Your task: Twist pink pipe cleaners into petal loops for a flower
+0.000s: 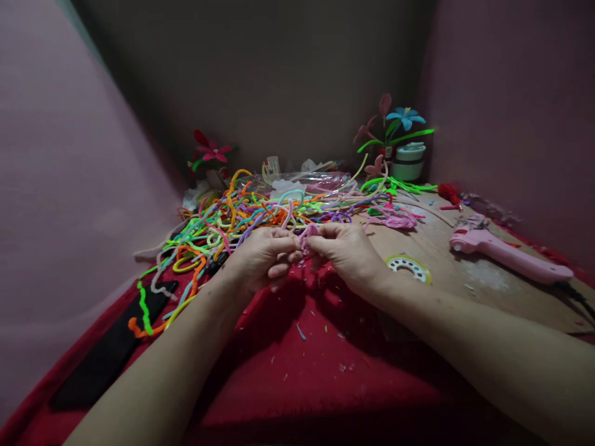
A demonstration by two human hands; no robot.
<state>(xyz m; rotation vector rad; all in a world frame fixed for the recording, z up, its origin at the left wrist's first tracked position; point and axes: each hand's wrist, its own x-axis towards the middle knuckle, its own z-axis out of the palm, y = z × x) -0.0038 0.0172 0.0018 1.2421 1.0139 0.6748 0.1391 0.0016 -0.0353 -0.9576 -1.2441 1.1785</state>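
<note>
Both hands meet above the red cloth (297, 347), pinching a small looped piece of pink pipe cleaner (307, 235). My left hand (264, 257) grips its left side between thumb and forefinger, the other fingers curled. My right hand (346, 251) pinches its right side the same way. Fingertips hide part of the pink piece. Just behind the hands lies a tangled heap of colourful pipe cleaners (260, 210). A roll of tape (409, 267) sits beside my right wrist, partly covered by it.
A pink glue gun (511, 254) with a black cord rests on a brown board (465, 297) at right. Pink pipe cleaners (395, 218) lie on the board's far part. Pipe-cleaner flowers (405, 118) and a pale lidded container (409, 162) stand behind. A black flat item (102, 365) is at left.
</note>
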